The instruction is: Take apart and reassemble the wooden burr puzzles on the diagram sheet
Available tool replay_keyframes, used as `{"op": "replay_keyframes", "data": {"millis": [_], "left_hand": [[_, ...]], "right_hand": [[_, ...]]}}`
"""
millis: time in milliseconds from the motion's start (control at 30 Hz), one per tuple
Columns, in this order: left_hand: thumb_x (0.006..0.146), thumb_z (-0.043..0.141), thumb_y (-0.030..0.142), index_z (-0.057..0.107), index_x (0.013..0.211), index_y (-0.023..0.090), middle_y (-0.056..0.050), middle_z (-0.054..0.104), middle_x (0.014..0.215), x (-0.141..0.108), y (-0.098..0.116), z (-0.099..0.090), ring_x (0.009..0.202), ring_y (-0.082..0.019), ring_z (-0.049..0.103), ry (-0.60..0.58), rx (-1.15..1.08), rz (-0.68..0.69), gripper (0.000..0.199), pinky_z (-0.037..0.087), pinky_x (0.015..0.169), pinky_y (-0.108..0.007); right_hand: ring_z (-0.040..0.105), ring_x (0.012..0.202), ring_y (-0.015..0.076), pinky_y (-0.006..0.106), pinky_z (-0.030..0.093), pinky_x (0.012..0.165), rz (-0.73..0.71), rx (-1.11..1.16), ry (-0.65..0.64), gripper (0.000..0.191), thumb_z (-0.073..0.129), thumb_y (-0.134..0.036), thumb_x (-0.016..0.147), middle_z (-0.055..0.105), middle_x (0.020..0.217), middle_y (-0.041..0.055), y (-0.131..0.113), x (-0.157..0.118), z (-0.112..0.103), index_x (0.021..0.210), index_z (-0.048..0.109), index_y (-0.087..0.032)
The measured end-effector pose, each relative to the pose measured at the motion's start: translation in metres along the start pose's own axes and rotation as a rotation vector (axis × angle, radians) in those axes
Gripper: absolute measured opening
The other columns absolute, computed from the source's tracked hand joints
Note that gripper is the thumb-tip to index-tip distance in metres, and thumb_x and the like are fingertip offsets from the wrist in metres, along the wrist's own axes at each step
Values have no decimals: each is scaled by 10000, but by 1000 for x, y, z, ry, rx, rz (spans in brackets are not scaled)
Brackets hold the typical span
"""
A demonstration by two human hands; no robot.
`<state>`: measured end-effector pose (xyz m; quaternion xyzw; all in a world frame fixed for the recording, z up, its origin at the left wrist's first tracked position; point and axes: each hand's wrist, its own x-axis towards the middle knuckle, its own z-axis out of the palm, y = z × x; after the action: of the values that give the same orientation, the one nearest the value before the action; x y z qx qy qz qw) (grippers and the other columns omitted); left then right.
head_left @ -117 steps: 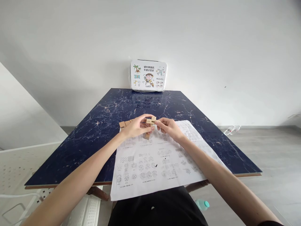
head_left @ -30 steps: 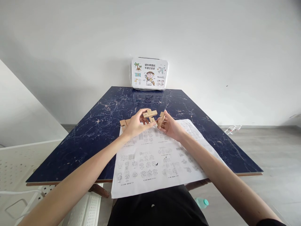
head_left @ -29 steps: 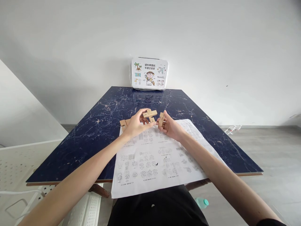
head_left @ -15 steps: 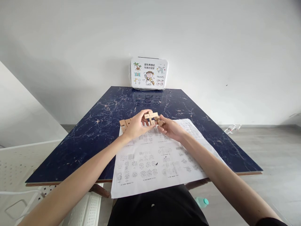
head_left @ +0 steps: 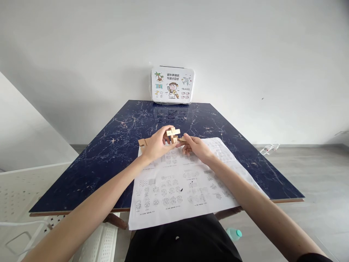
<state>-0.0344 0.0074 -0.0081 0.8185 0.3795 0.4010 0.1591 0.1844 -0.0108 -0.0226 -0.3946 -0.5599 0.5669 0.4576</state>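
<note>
Joined light wooden blocks (head_left: 173,132) are gripped in my left hand (head_left: 159,143), over the far part of a printed paper sheet (head_left: 169,196). My right hand (head_left: 196,146) pinches a small wooden piece (head_left: 182,139) between thumb and fingers, its left end close by the lower right of the blocks; whether they touch is hard to tell. More wooden pieces (head_left: 142,142) lie at the sheet's far left corner, partly hidden behind my left hand. Line drawings and small text cover the sheet.
A dark blue marbled table (head_left: 109,160) carries the sheet, which hangs over its near edge. A white illustrated case (head_left: 173,85) stands at the far edge against the wall. Below are a bottle with a green cap (head_left: 233,234) and a white perforated surface (head_left: 24,193) at left.
The blocks in my left hand have shifted slightly left. My right hand has turned, and the wooden piece in it now lies flatter, apart from the upper blocks.
</note>
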Motion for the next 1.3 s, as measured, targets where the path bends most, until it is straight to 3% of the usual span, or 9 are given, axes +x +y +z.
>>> {"op": "replay_keyframes", "data": {"millis": [167,333,500,633,733,967,1167,1300], "left_hand": [[900,797,500,492,1431,281,-104,688,1300,-3,1,2,895,-220,702,-27,93,45,651,592,746,-360],[899,790,531,476,1433,292,-100,675,1334,-5,1,2,937,-239,714,-53,121,51,664,575,716,-351],[890,801,521,483,1410,287,-90,699,1276,-5,2,1,890,-225,711,-70,154,60,654,550,681,-332],[882,797,530,508,1362,274,-75,726,1151,-5,3,0,823,-215,697,-73,182,55,616,517,645,-324],[888,784,546,518,1355,283,-71,727,1162,-5,3,0,860,-227,707,-100,158,51,598,505,643,-318],[876,782,527,541,1331,281,-60,739,1068,-6,3,0,820,-235,708,-160,158,30,570,467,596,-307],[864,797,495,572,1344,290,-58,742,1148,-6,6,-2,894,-253,718,-215,146,8,569,520,664,-335],[860,793,471,614,1302,297,-65,697,1238,-6,7,-4,1054,-285,699,-202,173,85,507,565,819,-398]], "right_hand": [[542,567,121,302,455,542,-76,-213,89,492,665,-701,926,747,879,79,-5,-5,3,895,680,-210],[545,567,122,307,444,533,-56,-216,66,449,622,-684,960,703,852,48,-2,-5,3,928,594,-237],[551,523,135,319,420,515,-173,-258,92,419,615,-671,960,701,792,23,6,-2,6,950,525,-262],[524,497,151,321,394,540,-260,-417,119,360,540,-619,1016,671,673,-18,6,-7,9,1058,501,-264],[545,546,171,324,388,579,-311,-503,132,330,519,-583,1034,699,708,-6,3,-12,12,1129,489,-268],[506,570,180,336,344,609,-390,-570,160,279,571,-554,1022,641,690,-5,1,-15,11,1025,534,-277],[472,567,176,321,291,583,-405,-693,121,244,566,-529,1024,624,712,9,2,-20,11,1024,548,-285],[473,567,179,316,284,590,-414,-691,107,224,590,-517,1013,617,699,3,3,-21,13,1023,576,-293]]}}
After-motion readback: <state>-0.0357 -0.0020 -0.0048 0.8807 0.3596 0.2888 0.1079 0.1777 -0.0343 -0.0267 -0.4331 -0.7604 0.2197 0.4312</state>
